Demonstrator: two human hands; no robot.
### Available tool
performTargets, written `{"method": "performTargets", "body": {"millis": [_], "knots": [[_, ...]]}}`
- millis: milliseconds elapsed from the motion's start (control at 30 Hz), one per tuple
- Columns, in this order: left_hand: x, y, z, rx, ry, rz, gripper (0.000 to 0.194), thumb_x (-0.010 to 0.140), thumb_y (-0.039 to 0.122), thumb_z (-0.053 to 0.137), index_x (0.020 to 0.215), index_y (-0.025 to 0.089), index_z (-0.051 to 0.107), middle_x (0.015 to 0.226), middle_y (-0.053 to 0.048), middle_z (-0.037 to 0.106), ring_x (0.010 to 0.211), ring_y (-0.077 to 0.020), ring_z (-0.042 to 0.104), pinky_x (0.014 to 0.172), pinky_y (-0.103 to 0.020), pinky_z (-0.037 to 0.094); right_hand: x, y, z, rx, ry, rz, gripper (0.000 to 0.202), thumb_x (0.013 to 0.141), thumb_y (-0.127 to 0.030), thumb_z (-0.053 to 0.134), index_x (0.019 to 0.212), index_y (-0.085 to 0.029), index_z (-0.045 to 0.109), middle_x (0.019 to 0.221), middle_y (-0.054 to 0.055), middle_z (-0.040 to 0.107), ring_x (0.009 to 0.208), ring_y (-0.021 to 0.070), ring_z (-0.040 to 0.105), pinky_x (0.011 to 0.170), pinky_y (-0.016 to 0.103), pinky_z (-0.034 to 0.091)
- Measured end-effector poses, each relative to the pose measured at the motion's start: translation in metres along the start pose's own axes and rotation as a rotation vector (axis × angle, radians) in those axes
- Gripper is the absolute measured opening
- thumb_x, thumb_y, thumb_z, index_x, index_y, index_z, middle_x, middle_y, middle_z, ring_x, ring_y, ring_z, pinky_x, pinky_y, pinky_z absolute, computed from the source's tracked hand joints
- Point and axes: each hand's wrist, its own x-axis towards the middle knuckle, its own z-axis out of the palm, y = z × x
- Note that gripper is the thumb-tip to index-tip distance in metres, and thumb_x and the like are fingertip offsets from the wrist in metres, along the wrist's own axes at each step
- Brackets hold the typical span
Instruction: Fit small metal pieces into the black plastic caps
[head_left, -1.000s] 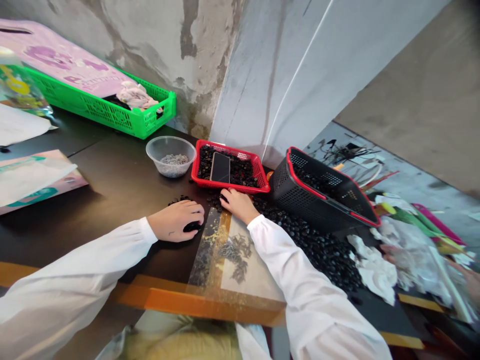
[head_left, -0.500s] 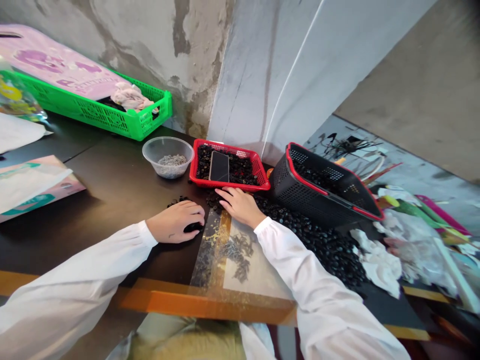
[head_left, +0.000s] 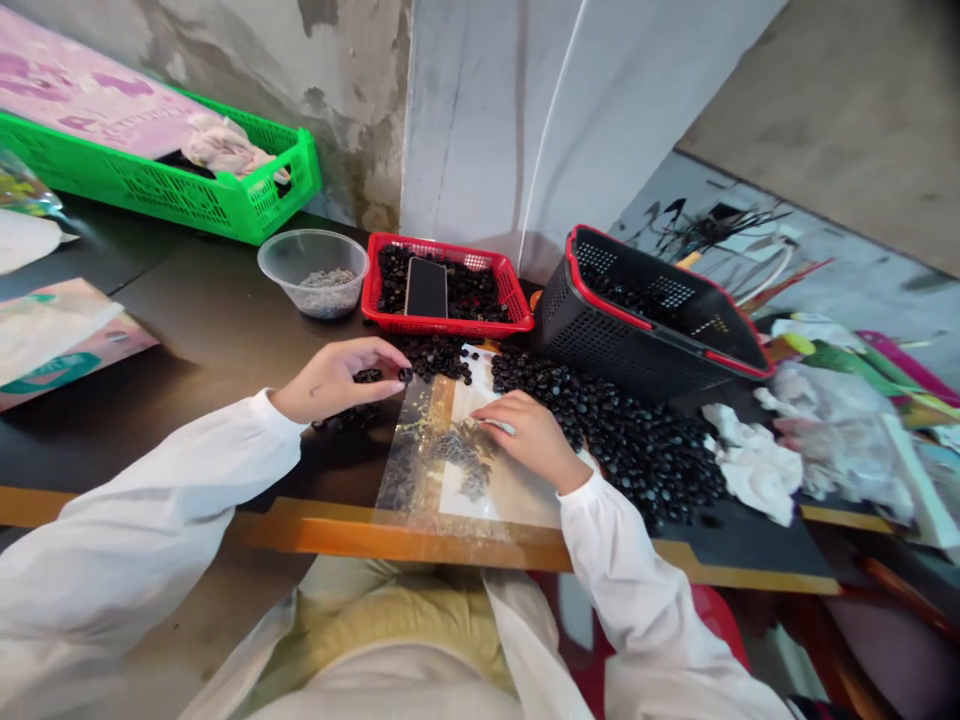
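My left hand (head_left: 337, 381) pinches a small round black piece (head_left: 406, 375) between thumb and fingertip. Beneath that hand lies a small heap of black pieces on the dark tabletop. My right hand (head_left: 529, 435) is closed in a pinch over a scatter of thin grey metal bits (head_left: 465, 460); whatever is between its fingertips is too small to make out. Those bits lie on a pale sheet (head_left: 517, 497) under a clear covering at the table's front. A large spread of black pieces (head_left: 622, 425) reaches to the right, behind my right wrist.
At the back stand a clear bowl (head_left: 313, 285) of grey metal bits and a red basket (head_left: 373, 300) of black pieces with a phone (head_left: 427, 288) on top. A black basket (head_left: 600, 340) is right. Crumpled tissue (head_left: 757, 465), a green crate (head_left: 251, 215) and a tissue box (head_left: 67, 345) flank them.
My left hand has risen off the heap with a black piece in its fingertips. My right hand has come back from near the red basket to the metal bits, its fingers now pinched.
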Motion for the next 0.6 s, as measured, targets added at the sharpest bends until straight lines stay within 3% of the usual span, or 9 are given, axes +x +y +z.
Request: {"method": "performTargets", "body": {"millis": [100,233,333,433,600], "knots": [[0.012,0.013,0.006,-0.129,0.100,-0.097,0.036,0.077,0.038,0.081,0.103,0.016,0.070,0.093,-0.006,0.075,0.082,-0.0166,0.070,0.079,-0.028,0.057,0.003,-0.006,0.015,0.029,-0.055,-0.038,0.021,0.097,-0.030,0.064,0.113,-0.024,0.076,0.104,0.004,0.077,0.098,0.0210,0.062,0.091,0.034,0.048],[0.032,0.017,0.023,-0.169,0.191,-0.124,0.035,0.073,0.036,0.084,0.097,0.015,0.069,0.089,-0.005,0.073,0.079,-0.0150,0.068,0.078,-0.028,0.056,0.013,-0.015,0.027,0.010,-0.072,-0.077,0.022,0.096,-0.036,0.065,0.109,-0.023,0.077,0.103,0.005,0.075,0.097,0.0219,0.059,0.090,0.035,0.046],[0.046,0.016,0.042,-0.221,0.193,-0.166,0.033,0.072,0.032,0.082,0.094,0.014,0.065,0.093,-0.008,0.075,0.082,-0.0161,0.070,0.080,-0.030,0.057,0.016,-0.019,0.031,-0.004,-0.056,-0.075,0.017,0.094,-0.034,0.068,0.103,-0.024,0.078,0.101,0.004,0.074,0.095,0.0216,0.059,0.088,0.035,0.046],[0.052,0.012,0.059,-0.245,0.174,-0.203,0.033,0.070,0.030,0.082,0.090,0.014,0.063,0.083,-0.006,0.073,0.073,-0.0149,0.068,0.072,-0.028,0.057,0.016,-0.022,0.031,-0.052,-0.049,-0.061,0.012,0.094,-0.033,0.068,0.098,-0.025,0.077,0.096,0.004,0.074,0.094,0.0223,0.059,0.086,0.037,0.045],[0.045,-0.004,0.073,-0.169,0.182,-0.185,0.034,0.073,0.037,0.082,0.095,0.015,0.069,0.085,-0.006,0.074,0.075,-0.0171,0.070,0.074,-0.030,0.058,0.018,-0.032,0.031,-0.153,-0.048,-0.086,0.017,0.099,-0.030,0.058,0.096,-0.023,0.074,0.091,0.006,0.073,0.095,0.0249,0.057,0.085,0.039,0.045]]}}
